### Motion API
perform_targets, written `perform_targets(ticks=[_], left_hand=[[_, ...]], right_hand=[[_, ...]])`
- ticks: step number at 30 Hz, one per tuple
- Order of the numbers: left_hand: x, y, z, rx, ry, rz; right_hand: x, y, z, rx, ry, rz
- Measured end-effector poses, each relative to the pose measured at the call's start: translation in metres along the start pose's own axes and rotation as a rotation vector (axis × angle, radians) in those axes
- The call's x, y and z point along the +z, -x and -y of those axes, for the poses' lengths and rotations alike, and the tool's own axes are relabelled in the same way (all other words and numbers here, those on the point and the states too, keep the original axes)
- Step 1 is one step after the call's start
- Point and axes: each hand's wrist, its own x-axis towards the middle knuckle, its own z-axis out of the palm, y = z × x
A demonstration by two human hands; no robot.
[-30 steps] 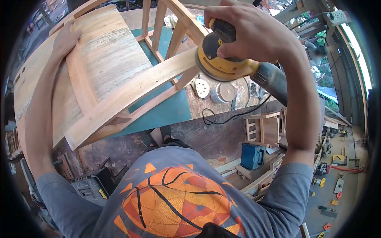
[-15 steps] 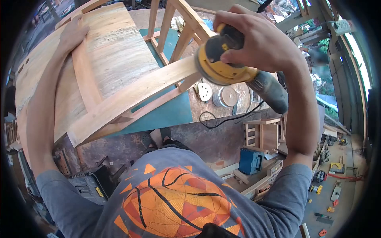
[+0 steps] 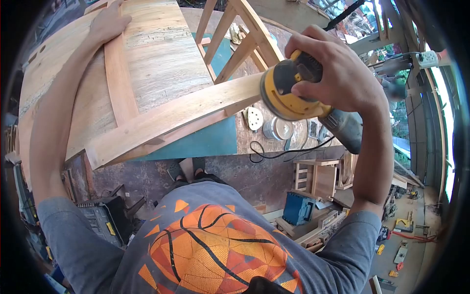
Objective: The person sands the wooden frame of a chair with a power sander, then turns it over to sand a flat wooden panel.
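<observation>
A yellow and black orbital sander [image 3: 290, 93] is held from above by my right hand [image 3: 338, 73], fingers wrapped round its top. Its pad meets the far right end of a pale wooden board [image 3: 181, 110], which forms one side of a wooden piece of furniture with a large panel [image 3: 161, 68]. My left hand [image 3: 108, 25] grips a narrow wooden rail [image 3: 119, 73] on the panel near its far end; the fingertips are partly hidden. A grey dust canister hangs off the sander toward my right wrist. Slanted wooden legs [image 3: 235, 59] rise behind the board.
On the workbench [image 3: 247, 139] are a teal sheet [image 3: 210, 139], a sanding disc [image 3: 253, 118], a round tin [image 3: 279, 129] and a black cord [image 3: 289, 156]. Below right stand a small wooden frame [image 3: 318, 176] and a blue box [image 3: 297, 208]. A black toolbox [image 3: 103, 223] sits lower left.
The sander and my right hand have shifted slightly right and down in view. The whole scene has also shifted a little as the head moved. Both grips look unchanged.
</observation>
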Motion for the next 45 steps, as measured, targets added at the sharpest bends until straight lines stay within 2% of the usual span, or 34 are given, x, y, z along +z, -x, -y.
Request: perform_targets(ticks=[2,5,7,10,14,15,17,19,21,24,26,28,31,33,35,38,45], left_hand=[[-0.008,0.005,-0.021,-0.084,-0.04,0.005],[0.009,-0.005,0.001,0.03,-0.026,-0.08],[0.006,-0.005,-0.001,0.02,-0.014,-0.054],[0.005,0.001,-0.001,-0.021,0.006,-0.034],[-0.012,0.009,-0.027,-0.068,-0.039,0.0],[-0.005,0.007,-0.023,-0.054,-0.042,0.006],[0.007,-0.001,-0.002,0.032,0.0,-0.106],[0.013,-0.008,0.008,0.049,0.007,-0.095],[0.015,-0.007,0.011,0.036,0.023,-0.084],[0.005,-0.001,0.002,0.042,0.038,-0.097],[-0.004,0.003,-0.012,-0.047,0.02,-0.017],[0.002,0.002,-0.005,-0.012,0.048,-0.052],[0.013,-0.002,0.004,0.037,0.063,-0.097],[0.013,-0.006,0.005,0.043,0.046,-0.119],[0.004,0.0,-0.005,-0.009,0.066,-0.05],[0.008,-0.004,0.004,0.038,0.085,-0.054],[0.003,0.0,0.001,0.019,0.139,-0.031]], right_hand=[[0.0,0.001,0.014,-0.017,-0.015,0.007],[0.002,-0.005,0.017,-0.031,-0.022,-0.029],[0.009,-0.002,-0.003,-0.024,-0.023,-0.058],[0.01,0.003,-0.027,0.173,-0.037,-0.016],[0.002,0.003,-0.002,0.101,-0.031,0.026],[0.003,0.003,0.009,0.114,-0.039,0.026],[0.005,0.002,0.025,-0.015,-0.043,-0.067],[0.011,0.003,0.021,-0.009,-0.046,-0.125],[0.006,0.002,0.0,0.057,-0.088,-0.046],[0.014,0.008,-0.042,0.211,-0.052,-0.04],[0.015,0.011,-0.061,0.25,-0.033,-0.034],[0.015,0.015,-0.072,0.414,-0.112,0.029],[0.016,0.02,-0.083,0.49,-0.022,0.047],[0.015,0.023,-0.077,0.438,-0.013,0.025],[0.017,0.025,-0.066,0.326,-0.008,-0.017],[0.015,0.021,-0.036,0.274,-0.008,-0.022],[0.017,0.02,-0.054,0.355,-0.001,-0.017]])
